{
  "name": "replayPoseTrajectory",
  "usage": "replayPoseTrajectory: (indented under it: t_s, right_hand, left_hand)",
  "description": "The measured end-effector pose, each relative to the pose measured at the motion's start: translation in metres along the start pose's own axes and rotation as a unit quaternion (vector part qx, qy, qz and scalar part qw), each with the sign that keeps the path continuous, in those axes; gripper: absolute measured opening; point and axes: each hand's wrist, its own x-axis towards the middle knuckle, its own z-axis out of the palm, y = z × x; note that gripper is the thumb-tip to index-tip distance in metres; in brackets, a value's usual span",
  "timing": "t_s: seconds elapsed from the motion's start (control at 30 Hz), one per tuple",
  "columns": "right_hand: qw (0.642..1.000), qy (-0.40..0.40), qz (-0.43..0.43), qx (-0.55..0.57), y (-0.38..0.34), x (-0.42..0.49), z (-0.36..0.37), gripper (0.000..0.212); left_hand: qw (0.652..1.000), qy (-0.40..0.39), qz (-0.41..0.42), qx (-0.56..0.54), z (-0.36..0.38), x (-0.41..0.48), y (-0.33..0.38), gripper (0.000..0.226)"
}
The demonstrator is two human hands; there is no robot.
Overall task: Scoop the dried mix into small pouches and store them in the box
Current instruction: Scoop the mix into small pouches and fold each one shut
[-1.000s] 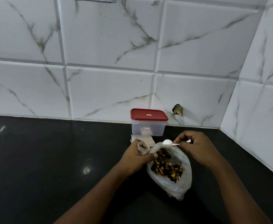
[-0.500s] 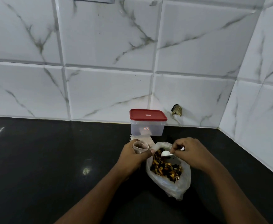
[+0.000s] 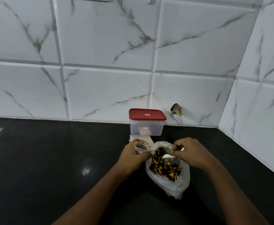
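A clear plastic bag (image 3: 178, 184) of dark brown and yellow dried mix (image 3: 164, 168) lies open on the black counter. My left hand (image 3: 133, 158) grips a small beige pouch (image 3: 140, 146), its mouth held open, and also pinches the bag's rim. My right hand (image 3: 191, 151) pinches the handle of a small white spoon (image 3: 167, 157), whose bowl dips into the mix. A clear box with a red lid (image 3: 147, 121), shut, stands behind at the wall. More flat pouches (image 3: 146, 138) lie stacked in front of the box, partly hidden by my left hand.
The black counter (image 3: 52, 159) stretches wide to the left. White marble tiles form the back wall and a right-hand corner wall (image 3: 263, 111). A chipped hole (image 3: 176, 109) marks a tile right of the box.
My right hand has lowered the spoon from above the bag's rim down into the dried mix. My left hand keeps holding the pouch and the bag's edge.
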Motion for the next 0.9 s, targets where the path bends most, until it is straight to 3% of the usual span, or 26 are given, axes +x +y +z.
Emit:
replayPoseTrajectory:
  t_s: [0.1,0.5,0.9]
  right_hand:
    - [0.999,0.027,-0.008,0.016,-0.001,0.001,0.002,0.015]
    - [0.999,-0.015,-0.008,-0.027,-0.004,-0.001,0.005,0.013]
    - [1.0,0.004,0.02,-0.011,0.0,-0.003,-0.005,0.016]
  left_hand:
    - [1.0,0.004,0.002,0.007,0.0,0.0,0.0,0.032]
    - [1.0,0.0,0.001,0.014,0.0,-0.001,0.003,0.028]
    - [1.0,-0.007,-0.005,0.009,0.0,-0.001,0.003,0.027]
